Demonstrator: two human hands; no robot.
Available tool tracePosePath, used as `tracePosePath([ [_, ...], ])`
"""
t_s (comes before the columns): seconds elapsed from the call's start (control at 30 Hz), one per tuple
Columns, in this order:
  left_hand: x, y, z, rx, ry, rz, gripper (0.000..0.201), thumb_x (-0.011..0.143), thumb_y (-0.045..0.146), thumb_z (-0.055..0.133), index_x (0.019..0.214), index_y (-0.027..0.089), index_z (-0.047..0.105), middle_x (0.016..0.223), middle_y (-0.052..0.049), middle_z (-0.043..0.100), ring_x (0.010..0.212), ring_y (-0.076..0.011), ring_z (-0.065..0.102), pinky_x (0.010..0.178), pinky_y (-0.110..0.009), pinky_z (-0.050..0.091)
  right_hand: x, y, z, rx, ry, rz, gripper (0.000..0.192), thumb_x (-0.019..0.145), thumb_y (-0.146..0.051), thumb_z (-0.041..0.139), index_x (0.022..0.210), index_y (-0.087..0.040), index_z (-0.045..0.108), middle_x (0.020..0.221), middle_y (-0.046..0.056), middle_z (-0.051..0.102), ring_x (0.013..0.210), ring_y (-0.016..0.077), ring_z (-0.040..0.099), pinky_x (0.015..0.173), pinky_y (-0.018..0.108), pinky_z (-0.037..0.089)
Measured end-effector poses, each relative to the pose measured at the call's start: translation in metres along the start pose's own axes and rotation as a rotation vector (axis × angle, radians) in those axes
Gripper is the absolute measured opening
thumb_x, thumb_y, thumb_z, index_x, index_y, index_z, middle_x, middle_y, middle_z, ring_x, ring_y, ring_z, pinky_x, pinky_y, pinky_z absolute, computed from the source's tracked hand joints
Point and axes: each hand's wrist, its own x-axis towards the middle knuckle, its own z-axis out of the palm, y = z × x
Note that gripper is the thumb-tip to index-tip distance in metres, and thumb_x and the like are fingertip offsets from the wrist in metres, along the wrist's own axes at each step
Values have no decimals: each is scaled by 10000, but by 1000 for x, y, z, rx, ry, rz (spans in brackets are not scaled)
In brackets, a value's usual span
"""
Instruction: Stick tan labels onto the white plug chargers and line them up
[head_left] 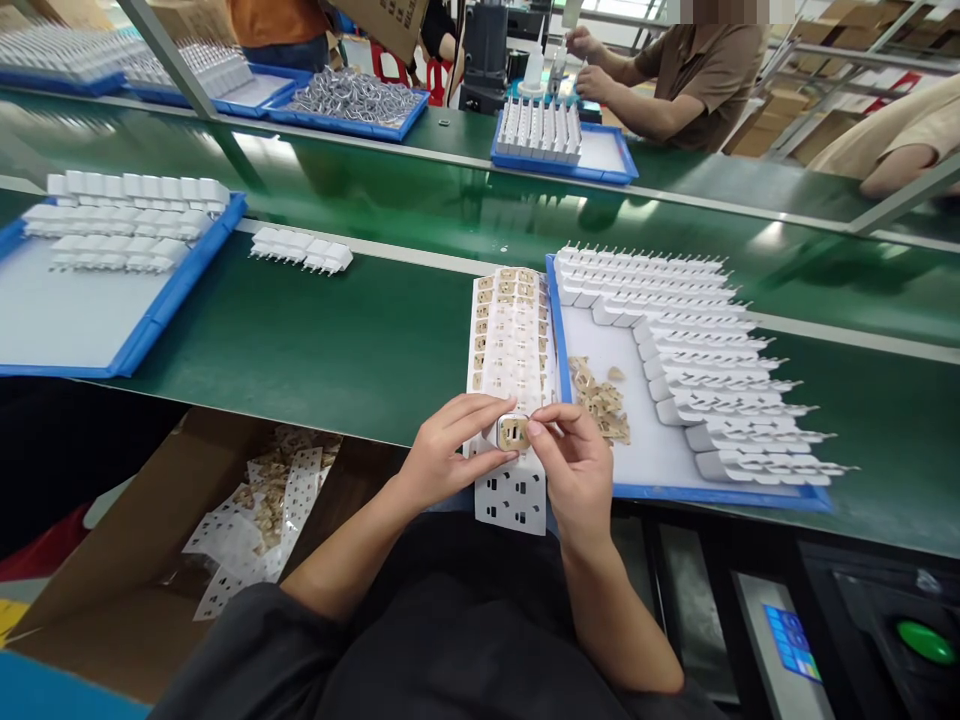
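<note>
Between the thumb and fingers of my left hand (439,455) is a small white plug charger (492,437), its port end turned up towards me. A tan sticker (513,434) with a dark slot in it covers that end. My right hand (579,475) pinches at the sticker's right edge with thumb and forefinger. Beneath both hands lies a white sticker sheet (510,340) with rows of tan stickers; its near part, hanging over the table edge, shows only cut-outs. Loose tan sticker scraps (604,405) lie right of the sheet, inside a blue-rimmed tray (660,490).
Rows of white chargers (697,370) with prongs fill the right tray. Another blue-rimmed tray (142,335) with chargers stands left, a short charger row (300,250) beside it on the green table (360,340). Below left, a cardboard box (112,560) holds waste sheets. A co-worker (675,90) sits opposite.
</note>
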Motion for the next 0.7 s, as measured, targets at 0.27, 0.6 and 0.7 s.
tracePosePath([
  [0.27, -2, 2, 0, 56, 20, 22, 482, 872, 274, 740, 1334, 239, 611, 1145, -100, 713, 1055, -222, 676, 920, -358, 571, -3, 4, 4, -113, 29, -99, 100, 866, -215, 700, 943, -270, 665, 875, -7, 643, 821, 153, 623, 766, 308, 533],
  [0.6, -4, 3, 3, 83, 80, 47, 425, 867, 227, 743, 1277, 226, 634, 1115, -102, 726, 1047, -229, 687, 920, -373, 584, -5, 3, 9, -387, 82, -325, 146, 855, -190, 692, 967, -266, 639, 871, 6, 628, 760, 163, 619, 689, 336, 559],
  [0.7, -4, 5, 5, 105, 158, 61, 421, 845, 198, 762, 1247, 220, 639, 1099, -94, 732, 1047, -231, 691, 923, -378, 588, -1, 4, 6, -379, 139, -311, 192, 843, -220, 699, 1022, -250, 635, 965, 34, 612, 793, 165, 614, 650, 322, 577],
])
